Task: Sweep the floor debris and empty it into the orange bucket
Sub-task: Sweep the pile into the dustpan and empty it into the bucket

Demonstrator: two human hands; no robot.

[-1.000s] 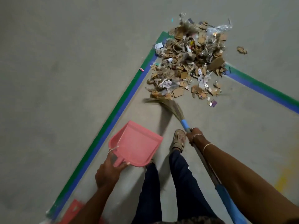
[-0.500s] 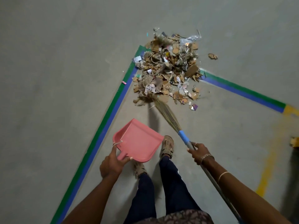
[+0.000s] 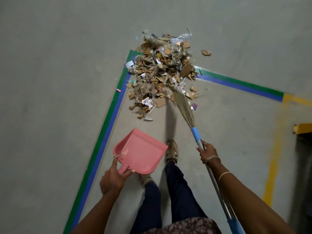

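A heap of debris [image 3: 162, 73], mostly torn cardboard, paper and plastic scraps, lies on the grey floor over the corner of the green and blue tape. My right hand [image 3: 208, 152] grips the metal shaft of a broom [image 3: 184, 108]; its straw bristles rest in the near right side of the heap. My left hand [image 3: 113, 179] holds the handle of a pink dustpan [image 3: 141, 152], which hovers empty above the floor, nearer to me than the heap. No orange bucket is in view.
Green and blue floor tape [image 3: 108, 132] runs from the heap down to the lower left and out to the right, meeting yellow paint [image 3: 273, 166]. A stray cardboard bit [image 3: 206, 52] lies right of the heap. A yellow-edged object [image 3: 303, 128] sits at the right edge. My sandalled feet [image 3: 172, 152] stand behind the dustpan.
The broom's bristles have swung from the left near edge of the heap to its right near side. My view has tilted, and the dustpan stays held low in my left hand.
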